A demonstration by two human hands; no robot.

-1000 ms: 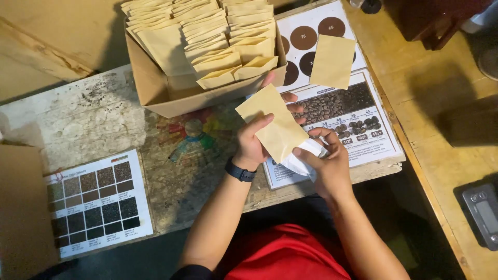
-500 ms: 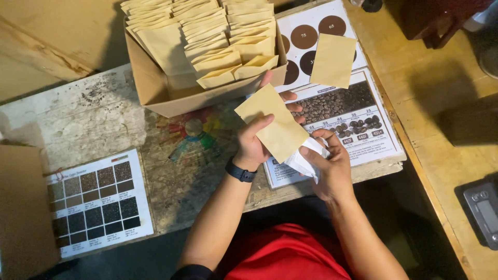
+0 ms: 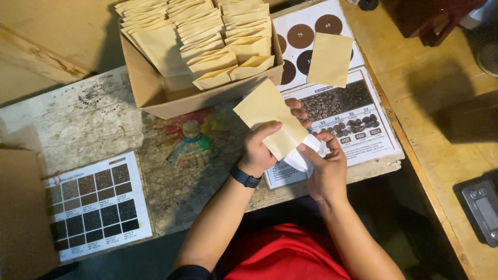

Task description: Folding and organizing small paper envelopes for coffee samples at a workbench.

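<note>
My left hand (image 3: 262,149) grips a flat tan paper pouch (image 3: 270,115) and holds it tilted above the table edge. My right hand (image 3: 324,165) pinches a small white folded piece (image 3: 307,155) at the pouch's lower end, partly tucked under it. A dark watch (image 3: 245,177) sits on my left wrist. Just beyond my hands stands an open cardboard box (image 3: 155,83) packed with several rows of the same tan pouches (image 3: 218,39).
Another tan pouch (image 3: 330,59) lies on a printed sheet of brown circles (image 3: 301,36). A coffee bean chart (image 3: 358,122) lies under my hands. A colour swatch card (image 3: 93,205) lies at left. A small scale (image 3: 482,210) sits on the wooden bench at right.
Hardly anything has moved. My right hand's fingers have shifted slightly on the white piece at the pouch's lower end; my left hand keeps the pouch in the same place.
</note>
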